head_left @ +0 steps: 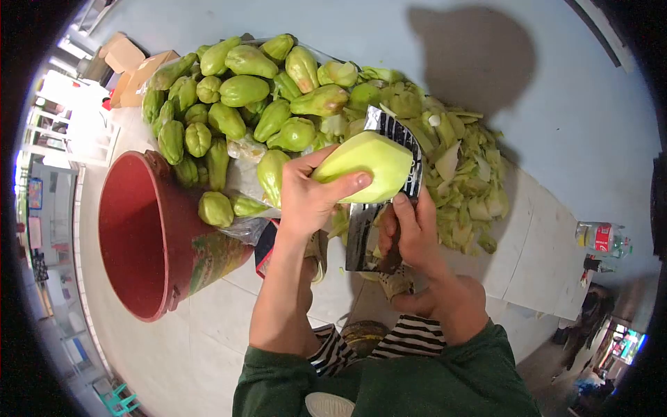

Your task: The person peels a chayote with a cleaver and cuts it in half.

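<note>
A pale green fruit (368, 167), smooth and faceted, is held in front of the body by the left hand (309, 191), which is closed around its left end, with the thumb laid across the near side. A broad metal blade (360, 240) is gripped in the right hand (413, 226), at the right end of the fruit; a black-and-white striped strip (410, 142) is seen beside the fruit and partly hidden by it. Exact contact between cutting edge and fruit cannot be told. Beyond the hands, to the far left, a pile of whole green fruits (243, 90) is observed, pear-shaped and ridged, some marked with brown. Clear plastic sheeting (243, 226) is visible at the near side of the pile. To the right of the pile, and adjoining it, a heap of pale green peelings (469, 177) is spread over the floor (531, 243). At left, a red bucket (132, 236) is placed near the pile, its interior partly in shadow. A cardboard box (142, 80) is noted at the far left. At right, well apart from the peelings, a clear bottle with a red label (601, 238) is recorded. Striped fabric (410, 337) is seen over the legs, below the forearms.
</note>
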{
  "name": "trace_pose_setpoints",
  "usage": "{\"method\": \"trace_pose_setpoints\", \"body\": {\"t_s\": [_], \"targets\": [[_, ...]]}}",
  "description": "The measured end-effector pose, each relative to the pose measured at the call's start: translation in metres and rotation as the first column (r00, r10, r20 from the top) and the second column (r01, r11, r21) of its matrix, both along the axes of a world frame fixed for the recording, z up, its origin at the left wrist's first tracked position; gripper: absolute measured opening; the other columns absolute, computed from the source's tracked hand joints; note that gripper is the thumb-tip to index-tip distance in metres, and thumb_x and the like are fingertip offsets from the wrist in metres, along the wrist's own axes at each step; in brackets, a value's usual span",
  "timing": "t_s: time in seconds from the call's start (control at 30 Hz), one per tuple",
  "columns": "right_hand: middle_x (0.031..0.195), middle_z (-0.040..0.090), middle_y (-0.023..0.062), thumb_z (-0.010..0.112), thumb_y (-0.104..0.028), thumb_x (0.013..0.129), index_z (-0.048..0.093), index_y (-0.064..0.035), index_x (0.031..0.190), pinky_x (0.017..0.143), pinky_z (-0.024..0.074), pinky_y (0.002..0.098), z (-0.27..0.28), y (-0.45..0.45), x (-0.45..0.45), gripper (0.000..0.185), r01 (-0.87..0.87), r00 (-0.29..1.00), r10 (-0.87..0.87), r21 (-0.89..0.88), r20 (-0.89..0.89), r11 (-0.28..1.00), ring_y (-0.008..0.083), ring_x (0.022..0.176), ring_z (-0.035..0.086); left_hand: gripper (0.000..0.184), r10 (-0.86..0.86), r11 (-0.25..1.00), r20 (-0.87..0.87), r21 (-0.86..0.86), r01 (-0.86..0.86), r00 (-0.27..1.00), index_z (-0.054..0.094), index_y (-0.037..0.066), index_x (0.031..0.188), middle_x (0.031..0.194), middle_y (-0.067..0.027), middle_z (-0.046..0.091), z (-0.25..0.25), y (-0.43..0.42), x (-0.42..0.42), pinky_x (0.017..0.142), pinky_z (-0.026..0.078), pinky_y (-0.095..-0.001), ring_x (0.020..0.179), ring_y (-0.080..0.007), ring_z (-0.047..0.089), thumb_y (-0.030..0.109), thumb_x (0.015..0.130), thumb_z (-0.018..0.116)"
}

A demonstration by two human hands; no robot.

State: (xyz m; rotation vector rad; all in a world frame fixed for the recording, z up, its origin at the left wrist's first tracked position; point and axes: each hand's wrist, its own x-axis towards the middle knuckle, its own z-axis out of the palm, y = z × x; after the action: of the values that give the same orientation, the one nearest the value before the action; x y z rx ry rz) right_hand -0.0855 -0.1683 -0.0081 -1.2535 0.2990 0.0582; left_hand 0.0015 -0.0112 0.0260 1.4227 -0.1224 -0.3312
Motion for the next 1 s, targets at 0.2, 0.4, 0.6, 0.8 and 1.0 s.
{"method": "trace_pose_setpoints", "body": {"t_s": [0.2,0.4,0.6,0.8,1.0], "targets": [[0.061,0.048,-0.0003,0.046,-0.017,0.102,0.044,-0.0018,0.122,0.042,0.0415,0.027,0.021,-0.03,0.011,0.025,-0.306,0.952,0.305,-0.12,-0.03,0.944,0.0094,0.045,0.047,0.038,-0.161,0.985,0.045,0.077,0.157,0.986,0.071,-0.005,0.102,0.079,-0.0033,0.069,0.001,0.024,0.007,0.051,0.044,-0.0201,0.06,-0.0047,0.056,0.015,0.073,0.085],[0.066,0.052,-0.0006,0.058,-0.017,0.097,0.043,-0.0024,0.129,0.042,0.0409,0.025,0.0,-0.011,0.004,0.038,-0.204,0.975,0.205,-0.015,0.087,0.979,0.0071,0.046,0.047,0.036,0.069,0.992,0.027,-0.105,-0.065,0.997,0.071,-0.005,0.101,0.08,-0.0041,0.07,-0.001,0.003,-0.006,0.051,0.044,-0.0198,0.062,-0.0045,0.057,0.014,0.074,0.084],[0.068,0.056,0.0002,0.07,-0.017,0.09,0.05,-0.002,0.119,0.038,0.039,0.0253,0.021,-0.022,0.015,0.039,-0.307,0.949,0.316,-0.213,0.005,0.927,0.0065,0.044,0.05,0.045,-0.101,0.992,0.066,0.088,0.095,0.993,0.07,-0.006,0.107,0.079,-0.0046,0.069,-0.006,0.016,0.004,0.046,0.039,-0.0185,0.057,-0.0042,0.055,0.018,0.072,0.084],[0.066,0.056,0.0,0.071,-0.019,0.09,0.052,-0.0002,0.11,0.036,0.0386,0.0267,0.002,-0.004,0.006,0.034,-0.082,0.997,0.078,-0.186,-0.029,0.979,0.0082,0.04,0.05,0.044,0.066,0.998,0.056,-0.007,-0.065,0.996,0.069,-0.005,0.108,0.08,-0.0033,0.068,-0.012,-0.005,-0.006,0.047,0.038,-0.0178,0.058,-0.0031,0.054,0.02,0.075,0.083],[0.071,0.058,-0.0001,0.078,-0.024,0.083,0.054,-0.001,0.11,0.044,0.0409,0.0257,0.003,-0.008,0.008,0.043,-0.092,0.996,0.089,-0.279,-0.021,0.956,0.0064,0.051,0.051,0.045,0.095,0.993,0.105,0.061,-0.102,0.99,0.068,-0.006,0.109,0.083,-0.004,0.069,-0.013,-0.012,-0.005,0.054,0.044,-0.0204,0.064,-0.0062,0.057,0.021,0.076,0.083]]}}
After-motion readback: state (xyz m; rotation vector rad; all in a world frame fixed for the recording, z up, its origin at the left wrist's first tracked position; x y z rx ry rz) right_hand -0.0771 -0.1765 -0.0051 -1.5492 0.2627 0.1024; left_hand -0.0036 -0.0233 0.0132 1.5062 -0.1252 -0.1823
